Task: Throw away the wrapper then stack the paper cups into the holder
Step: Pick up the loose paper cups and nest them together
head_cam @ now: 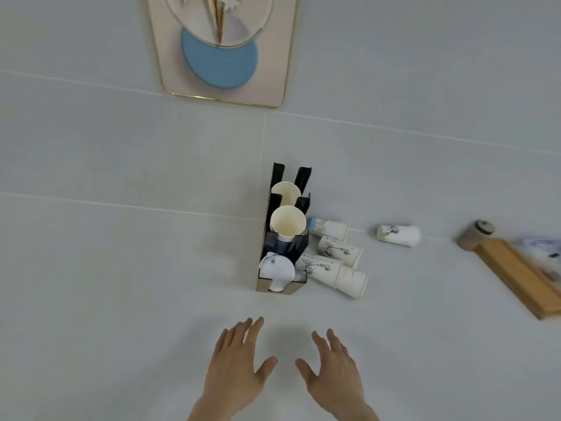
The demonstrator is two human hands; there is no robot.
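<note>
A black cup holder [274,205] stands upright on the white counter, with cream paper cups [287,223] in its two rear slots and white lids [277,273] in the front slot. Several white printed paper cups [334,273] lie on their sides just right of the holder. One more printed cup [398,234] lies alone further right. My left hand [235,366] and my right hand [334,370] hover open, palms down, in front of the holder and apart from it. Neither holds anything. No wrapper can be made out.
A wooden tray [513,276] sits at the right edge with a brown round jar [475,235] at its far end. A framed picture [224,53] leans on the tiled wall behind. The white counter [121,284] spreads left of the holder.
</note>
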